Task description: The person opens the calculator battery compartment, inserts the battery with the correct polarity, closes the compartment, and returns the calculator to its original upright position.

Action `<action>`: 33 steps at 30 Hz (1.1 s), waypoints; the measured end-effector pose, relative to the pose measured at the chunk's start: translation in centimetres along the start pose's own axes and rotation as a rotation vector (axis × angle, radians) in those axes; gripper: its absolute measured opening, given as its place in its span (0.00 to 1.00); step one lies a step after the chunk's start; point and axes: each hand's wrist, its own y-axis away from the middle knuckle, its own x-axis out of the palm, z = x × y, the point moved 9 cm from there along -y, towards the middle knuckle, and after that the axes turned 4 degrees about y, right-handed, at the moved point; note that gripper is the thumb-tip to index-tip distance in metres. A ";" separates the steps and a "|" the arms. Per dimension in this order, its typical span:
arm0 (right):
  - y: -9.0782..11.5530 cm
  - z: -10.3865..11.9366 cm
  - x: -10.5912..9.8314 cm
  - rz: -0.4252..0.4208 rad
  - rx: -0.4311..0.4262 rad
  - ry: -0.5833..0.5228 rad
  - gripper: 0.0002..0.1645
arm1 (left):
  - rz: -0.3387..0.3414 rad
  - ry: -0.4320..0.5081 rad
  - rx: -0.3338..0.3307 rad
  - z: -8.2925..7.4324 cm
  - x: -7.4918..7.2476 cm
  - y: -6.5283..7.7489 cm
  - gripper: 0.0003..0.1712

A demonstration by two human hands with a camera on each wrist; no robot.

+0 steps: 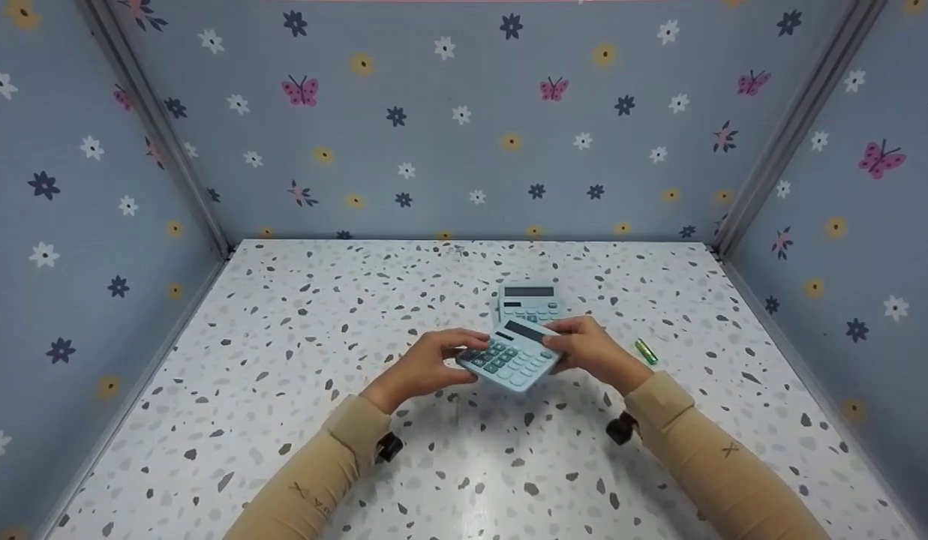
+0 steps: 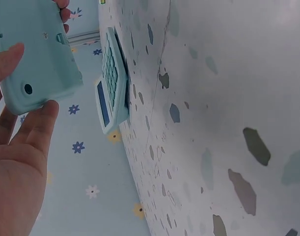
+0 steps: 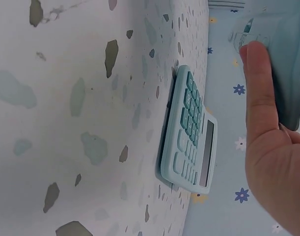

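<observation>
A light blue calculator (image 1: 520,367) is held up over the table, tilted, its keys and dark display facing up. My left hand (image 1: 432,361) grips its left edge, thumb and fingers on either side. At the opposite edge my right hand (image 1: 593,351) pinches it near the display. The left wrist view shows the underside of the held calculator (image 2: 39,54), with a dark round foot near one corner. In the right wrist view a finger lies against that underside. A second light blue calculator (image 1: 530,294) rests on the table just behind, partly hidden by the held one.
A green battery (image 1: 647,351) lies on the table to the right of my right hand. The speckled white tabletop (image 1: 321,300) is bounded by flower-patterned blue walls (image 1: 464,150) at the back and both sides.
</observation>
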 end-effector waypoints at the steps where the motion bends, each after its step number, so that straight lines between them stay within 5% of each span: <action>1: 0.0 0.0 0.0 0.000 0.004 -0.005 0.25 | 0.005 -0.010 0.006 -0.1 0.1 0.0 0.25; 9: 0.2 -0.1 0.2 0.023 -0.007 -0.020 0.29 | 0.018 -0.023 0.002 0.0 0.2 0.2 0.19; 15: 0.6 0.5 0.0 0.026 -0.054 -0.060 0.28 | -0.003 0.097 -0.059 0.5 -0.1 0.4 0.19; 22: 1.0 1.5 0.4 0.124 -0.144 -0.192 0.32 | -0.065 0.187 -0.068 0.6 -1.2 0.6 0.18; 27: 1.3 2.3 0.6 0.165 -0.200 -0.272 0.19 | -0.094 0.302 -0.092 0.9 -1.6 0.5 0.19; 33: 1.1 2.7 0.1 0.060 -0.234 -0.138 0.13 | -0.143 0.379 -0.131 1.2 -2.0 0.5 0.21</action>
